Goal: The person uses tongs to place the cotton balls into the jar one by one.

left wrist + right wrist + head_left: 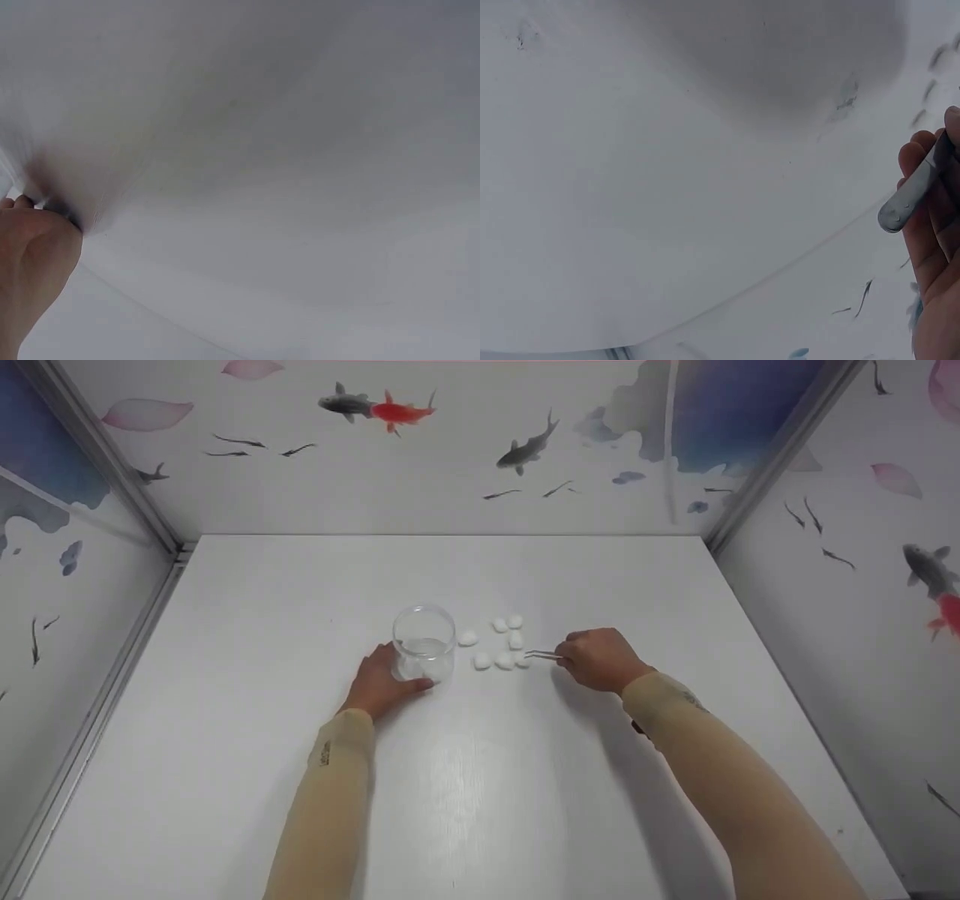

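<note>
A clear glass jar (pixel 424 643) with some water in it stands on the white table (pixel 480 780). My left hand (pixel 382 684) curls round its base from the near left. Several white cotton balls (pixel 501 645) lie in a loose cluster just right of the jar. My right hand (pixel 598 660) grips metal tweezers (pixel 543 655), whose tips reach the right edge of the cluster. In the right wrist view the tweezers' rounded end (pixel 911 196) sticks out of my right hand (pixel 936 247). The left wrist view shows only part of my left hand (pixel 30 262) and white surface.
Walls printed with fish and petals close the table in at the back (pixel 450 450), left (pixel 67 585) and right (pixel 862 585). Bare table surface stretches all around the jar and the cotton balls.
</note>
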Demonstrator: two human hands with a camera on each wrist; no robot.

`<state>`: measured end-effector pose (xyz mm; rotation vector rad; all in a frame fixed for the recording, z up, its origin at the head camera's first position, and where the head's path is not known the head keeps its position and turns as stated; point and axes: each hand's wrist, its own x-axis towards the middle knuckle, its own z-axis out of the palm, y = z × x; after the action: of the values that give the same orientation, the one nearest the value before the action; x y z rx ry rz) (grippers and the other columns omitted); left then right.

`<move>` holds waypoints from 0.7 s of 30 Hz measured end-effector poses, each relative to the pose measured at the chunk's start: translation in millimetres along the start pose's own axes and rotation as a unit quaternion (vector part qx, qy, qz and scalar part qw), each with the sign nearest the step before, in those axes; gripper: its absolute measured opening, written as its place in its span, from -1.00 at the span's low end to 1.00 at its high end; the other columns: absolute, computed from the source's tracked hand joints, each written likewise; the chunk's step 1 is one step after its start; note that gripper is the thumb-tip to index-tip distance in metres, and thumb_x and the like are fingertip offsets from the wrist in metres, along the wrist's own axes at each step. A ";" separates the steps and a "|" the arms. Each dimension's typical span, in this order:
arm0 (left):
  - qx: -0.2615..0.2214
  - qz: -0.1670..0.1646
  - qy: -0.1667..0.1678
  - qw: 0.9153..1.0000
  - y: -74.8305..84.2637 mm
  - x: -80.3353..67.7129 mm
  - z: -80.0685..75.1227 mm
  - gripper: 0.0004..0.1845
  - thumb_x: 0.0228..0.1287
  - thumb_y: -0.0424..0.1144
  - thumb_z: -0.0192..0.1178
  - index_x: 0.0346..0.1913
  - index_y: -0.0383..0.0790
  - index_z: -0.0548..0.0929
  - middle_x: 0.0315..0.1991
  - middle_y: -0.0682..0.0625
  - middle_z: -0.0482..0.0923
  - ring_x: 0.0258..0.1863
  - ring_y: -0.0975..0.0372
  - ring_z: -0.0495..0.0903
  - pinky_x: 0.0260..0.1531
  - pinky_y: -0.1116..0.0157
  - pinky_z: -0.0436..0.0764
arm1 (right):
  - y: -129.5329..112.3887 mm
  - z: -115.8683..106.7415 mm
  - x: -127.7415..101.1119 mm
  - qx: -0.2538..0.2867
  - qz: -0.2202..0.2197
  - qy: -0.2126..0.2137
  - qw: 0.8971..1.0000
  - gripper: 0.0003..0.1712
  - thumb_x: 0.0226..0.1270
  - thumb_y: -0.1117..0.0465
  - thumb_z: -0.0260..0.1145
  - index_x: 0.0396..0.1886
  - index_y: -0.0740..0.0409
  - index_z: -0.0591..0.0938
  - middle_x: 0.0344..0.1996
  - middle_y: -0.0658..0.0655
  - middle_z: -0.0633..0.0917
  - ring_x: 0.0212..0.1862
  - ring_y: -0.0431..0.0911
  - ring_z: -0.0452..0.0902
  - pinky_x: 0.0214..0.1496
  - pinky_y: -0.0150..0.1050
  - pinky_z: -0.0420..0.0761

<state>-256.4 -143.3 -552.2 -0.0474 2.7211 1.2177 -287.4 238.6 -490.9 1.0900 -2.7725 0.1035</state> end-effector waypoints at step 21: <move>0.013 0.008 -0.005 1.000 -1.4 0.7 -1.3 0.16 -0.03 0.31 0.46 0.57 -0.08 0.15 0.48 -0.12 0.22 0.50 -0.05 0.07 0.50 0.02 0.00 | -3.3 9.7 2.6 0.001 0.008 -0.001 1.000 -0.89 0.27 0.34 0.40 -0.29 0.12 0.82 -0.45 0.04 0.75 -0.46 -0.10 0.65 -0.39 -0.15 0.71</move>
<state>-257.1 -145.2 -552.5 -0.0154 2.7330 1.1827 -288.2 233.3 -500.0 1.0691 -2.7837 0.1083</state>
